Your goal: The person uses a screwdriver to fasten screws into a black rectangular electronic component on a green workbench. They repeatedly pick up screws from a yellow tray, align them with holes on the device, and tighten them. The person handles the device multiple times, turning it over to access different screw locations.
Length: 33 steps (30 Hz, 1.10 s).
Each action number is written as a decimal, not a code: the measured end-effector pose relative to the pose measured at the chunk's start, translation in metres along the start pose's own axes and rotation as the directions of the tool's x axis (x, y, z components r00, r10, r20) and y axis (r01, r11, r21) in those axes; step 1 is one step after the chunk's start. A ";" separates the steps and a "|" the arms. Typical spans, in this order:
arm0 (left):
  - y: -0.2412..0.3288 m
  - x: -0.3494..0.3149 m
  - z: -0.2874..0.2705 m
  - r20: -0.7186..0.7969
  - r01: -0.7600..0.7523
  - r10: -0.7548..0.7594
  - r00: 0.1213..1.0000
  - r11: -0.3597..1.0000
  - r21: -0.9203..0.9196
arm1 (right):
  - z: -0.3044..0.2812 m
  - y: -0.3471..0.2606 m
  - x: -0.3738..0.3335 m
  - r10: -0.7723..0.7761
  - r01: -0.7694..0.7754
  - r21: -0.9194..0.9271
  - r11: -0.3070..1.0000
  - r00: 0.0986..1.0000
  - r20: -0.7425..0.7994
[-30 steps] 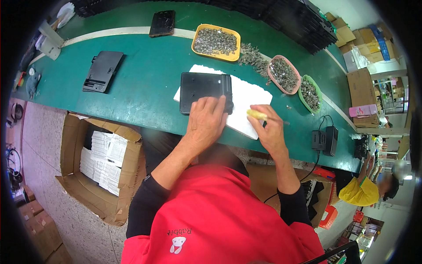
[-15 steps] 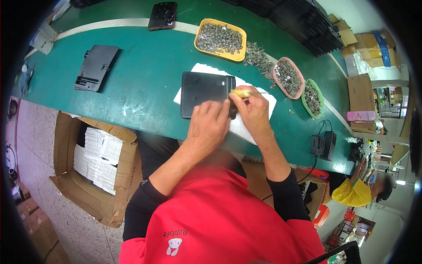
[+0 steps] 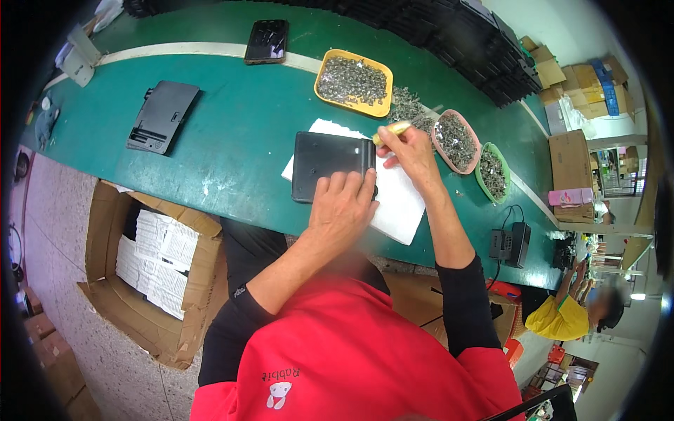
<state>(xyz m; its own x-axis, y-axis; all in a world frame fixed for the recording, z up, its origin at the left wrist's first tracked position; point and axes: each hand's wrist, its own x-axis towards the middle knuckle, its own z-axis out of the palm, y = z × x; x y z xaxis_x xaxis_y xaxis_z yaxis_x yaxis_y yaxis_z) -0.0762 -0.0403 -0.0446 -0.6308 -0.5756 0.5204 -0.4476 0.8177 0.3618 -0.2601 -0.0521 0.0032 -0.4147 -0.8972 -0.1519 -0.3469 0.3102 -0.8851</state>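
Observation:
A flat black plastic case (image 3: 326, 156) lies on a white pad (image 3: 400, 203) on the green bench. My left hand (image 3: 344, 203) holds the case at its near right part, fingers laid over its top and thumb by the near edge. In my right hand (image 3: 411, 151) is a short tool with a yellowish handle (image 3: 392, 132), pinched between thumb and fingers. That hand is just above the case's far right corner, and the tool's working end cannot be made out.
Small metal parts fill a yellow tray (image 3: 387, 98), a pink tray (image 3: 476, 147) and a green tray (image 3: 483, 184), with a loose pile (image 3: 407, 105) between. Another black plastic piece (image 3: 163, 116) lies left. A cardboard box (image 3: 200, 309) with papers stands below the bench.
My right hand, with the yellowish tool, has moved up and away from the case's right edge toward its far corner. My left hand stays on the case, and the whole view has shifted slightly.

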 end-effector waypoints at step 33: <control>0.000 -0.007 0.009 -0.048 0.014 -0.013 0.999 1.000 0.016 | 0.001 0.012 0.007 0.014 -0.016 0.081 0.997 1.000 0.027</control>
<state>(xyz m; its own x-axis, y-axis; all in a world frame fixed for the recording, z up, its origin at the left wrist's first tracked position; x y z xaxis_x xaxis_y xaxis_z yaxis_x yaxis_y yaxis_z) -0.0780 -0.0362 -0.0549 -0.5934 -0.5856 0.5522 -0.4665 0.8093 0.3570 -0.2661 -0.0552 -0.0087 -0.3965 -0.9010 -0.1759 -0.2714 0.2981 -0.9151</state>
